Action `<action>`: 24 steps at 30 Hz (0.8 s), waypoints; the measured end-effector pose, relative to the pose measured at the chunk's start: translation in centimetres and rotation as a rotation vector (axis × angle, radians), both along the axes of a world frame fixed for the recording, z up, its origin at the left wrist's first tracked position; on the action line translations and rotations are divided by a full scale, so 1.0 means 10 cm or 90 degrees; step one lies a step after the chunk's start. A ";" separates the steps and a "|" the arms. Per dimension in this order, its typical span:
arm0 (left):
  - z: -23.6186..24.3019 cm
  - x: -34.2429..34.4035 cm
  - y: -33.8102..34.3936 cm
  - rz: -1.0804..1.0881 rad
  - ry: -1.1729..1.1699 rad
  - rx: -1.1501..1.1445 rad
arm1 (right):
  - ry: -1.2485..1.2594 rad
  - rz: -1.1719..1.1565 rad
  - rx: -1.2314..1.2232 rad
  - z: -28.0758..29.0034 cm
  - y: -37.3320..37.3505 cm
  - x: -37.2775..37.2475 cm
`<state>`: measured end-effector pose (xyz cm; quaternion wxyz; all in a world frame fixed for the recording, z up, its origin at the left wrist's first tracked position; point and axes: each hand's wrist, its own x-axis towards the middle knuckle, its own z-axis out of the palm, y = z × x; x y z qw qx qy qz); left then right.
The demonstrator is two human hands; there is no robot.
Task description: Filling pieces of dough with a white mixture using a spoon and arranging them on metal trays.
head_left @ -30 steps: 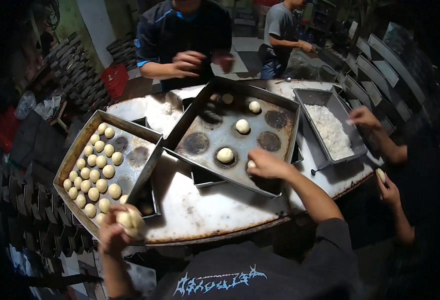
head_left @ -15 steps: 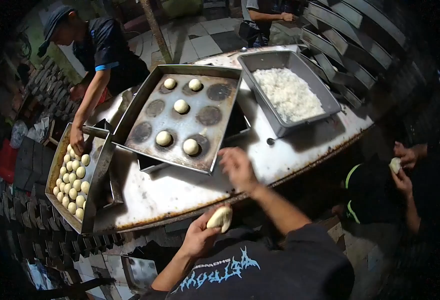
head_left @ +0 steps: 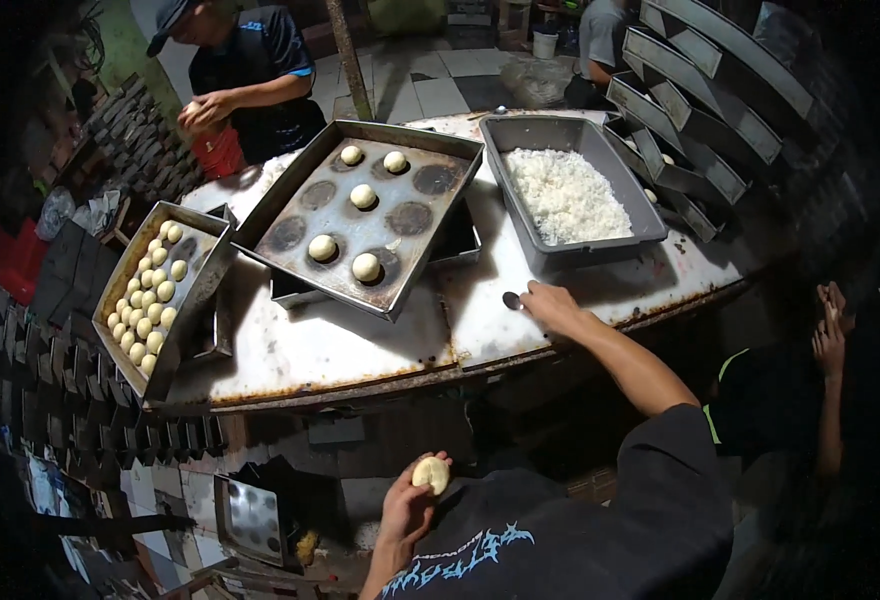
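My left hand (head_left: pixel 406 512) is closed round a flattened piece of pale dough (head_left: pixel 430 476), held low in front of my dark shirt. Over the table, my right hand (head_left: pixel 554 308) pinches a small, dark, round-ended tool, apparently a spoon (head_left: pixel 512 300); its handle is hidden by the fingers. Just beyond that hand stands a grey plastic bin (head_left: pixel 600 243) holding white, crumbly filling (head_left: pixel 568 196). To its left, a large metal baking tray (head_left: pixel 305 245) carries several spaced dough balls (head_left: pixel 363 196).
At the table's left end, a smaller metal tray (head_left: pixel 198 262) holds rows of dough balls. Stacked metal pans (head_left: pixel 695 120) rise behind the bin. A co-worker (head_left: pixel 255 85) stands across the table; another person's hands (head_left: pixel 830 335) show at right. The table's rusty edge (head_left: pixel 390 385) runs before me.
My right hand has moved right and closed on the dark spoon-like tool. My left hand still holds the dough, now seen flatter. The co-worker's hand has left the smaller tray.
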<state>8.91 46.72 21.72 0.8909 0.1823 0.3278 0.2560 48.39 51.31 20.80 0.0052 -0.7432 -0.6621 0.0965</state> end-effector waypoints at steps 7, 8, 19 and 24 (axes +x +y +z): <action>-0.04 1.07 0.22 -0.097 -0.003 0.089 | 0.100 -0.042 0.010 -0.30 -0.32 0.08; -0.05 1.28 0.26 -0.094 0.014 0.097 | 0.091 -0.017 0.059 -0.28 -0.35 0.05; 0.32 3.08 0.20 -0.186 -0.021 0.080 | 0.238 -0.020 0.646 0.76 -0.26 0.71; 0.91 3.35 0.48 -0.193 -0.213 0.146 | 0.256 0.058 0.282 1.05 0.60 1.94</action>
